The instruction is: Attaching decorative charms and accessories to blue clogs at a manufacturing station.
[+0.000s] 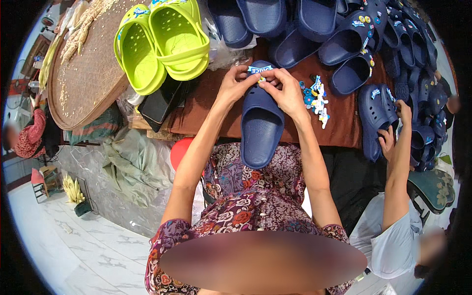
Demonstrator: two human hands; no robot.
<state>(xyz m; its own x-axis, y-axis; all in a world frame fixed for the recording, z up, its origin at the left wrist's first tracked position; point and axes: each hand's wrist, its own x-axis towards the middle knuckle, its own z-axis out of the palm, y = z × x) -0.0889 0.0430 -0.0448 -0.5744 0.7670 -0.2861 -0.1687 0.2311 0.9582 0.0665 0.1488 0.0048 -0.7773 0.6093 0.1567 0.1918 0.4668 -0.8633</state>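
Note:
A navy foam clog (259, 130) rests in front of me, its heel toward my body and its toe on the brown-covered table. On its upper sits a light-blue and white lettered charm (260, 69). My left hand (235, 87) is closed on the toe part, with the thumb over the top. My right hand (284, 92) pinches a small white and yellow charm (262, 79) against the upper, thumb and fingertips nearly meeting the left ones. Whether that charm is seated in a hole is hidden. To the right of my right hand lies a pile of loose blue and white charms (318, 101).
Lime-green clogs (182, 56) stand at the upper left beside a round woven tray (93, 93). Several navy clogs (351, 37) crowd the far side and right. At the right, another person's hand (387, 140) touches a navy pair (372, 118). A black phone-like slab (160, 105) lies left.

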